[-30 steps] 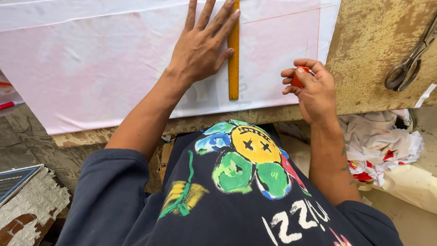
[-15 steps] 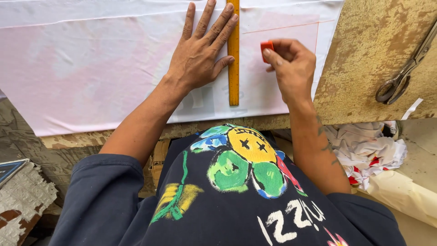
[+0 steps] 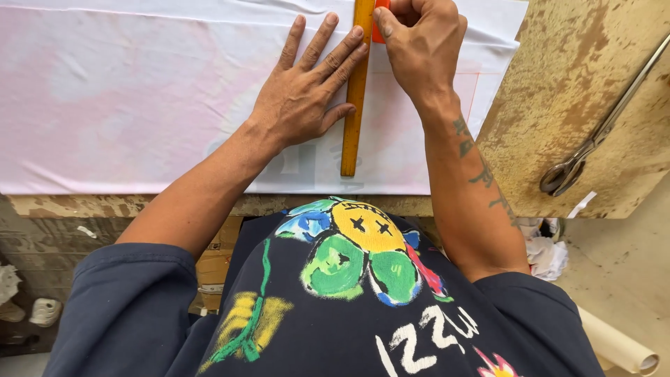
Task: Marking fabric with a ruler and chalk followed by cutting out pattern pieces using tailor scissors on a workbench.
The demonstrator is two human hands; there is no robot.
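Note:
A pale pink and white cloth [image 3: 125, 105] lies flat on a worn wooden table [image 3: 558, 91]. A yellow wooden ruler [image 3: 354, 105] rests on the cloth, running away from me. My left hand [image 3: 307, 91] lies flat with fingers spread, pressing the ruler's left edge and the cloth. My right hand [image 3: 419, 42] is closed on a small red-orange marking chalk [image 3: 379, 24], held against the ruler's right edge near the top of the view. A faint red line shows on the cloth to the right of that hand.
Large metal scissors [image 3: 600, 132] lie on the bare table at the right. Crumpled white cloth scraps [image 3: 548, 251] sit below the table edge on the right, with a cream roll [image 3: 618, 345] lower down. Small white objects lie on the floor at the left.
My right hand has moved from off the table's right side up along the ruler to the far end, carrying the red chalk. The left hand has stayed pressed on the ruler.

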